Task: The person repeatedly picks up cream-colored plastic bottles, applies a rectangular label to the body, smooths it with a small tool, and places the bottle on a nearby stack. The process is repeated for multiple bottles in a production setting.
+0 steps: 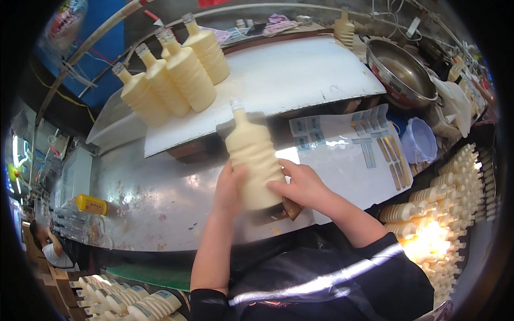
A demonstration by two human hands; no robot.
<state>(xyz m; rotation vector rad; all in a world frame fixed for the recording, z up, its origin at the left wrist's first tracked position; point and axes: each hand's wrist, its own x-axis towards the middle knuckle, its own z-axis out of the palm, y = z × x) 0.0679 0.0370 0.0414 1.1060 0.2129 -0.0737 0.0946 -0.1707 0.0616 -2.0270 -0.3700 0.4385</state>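
A cream-coloured ridged bottle point(250, 155) with a clear neck is held over the middle of the metal worktable, its neck pointing away from me. My left hand point(229, 184) is closed against the bottle's left side. On its lower right side, my right hand point(301, 183) grips it, the thumb lying across the front. A dark holder point(267, 215) with a brown block-like part shows under and beside the bottle's base; whether the bottle rests on it I cannot tell. Right of my hands lies a sheet of labels point(316, 125), blue-printed ones beside several gold strips point(395, 160).
Several similar bottles point(190, 75) stand on a raised white board point(300, 69) at the back left. A yellow container point(91, 205) lies at the table's left. On the right are a metal pan point(401, 69), a lilac bucket point(418, 140) and many stacked bottles point(428, 214). Another person point(56, 251) sits far left.
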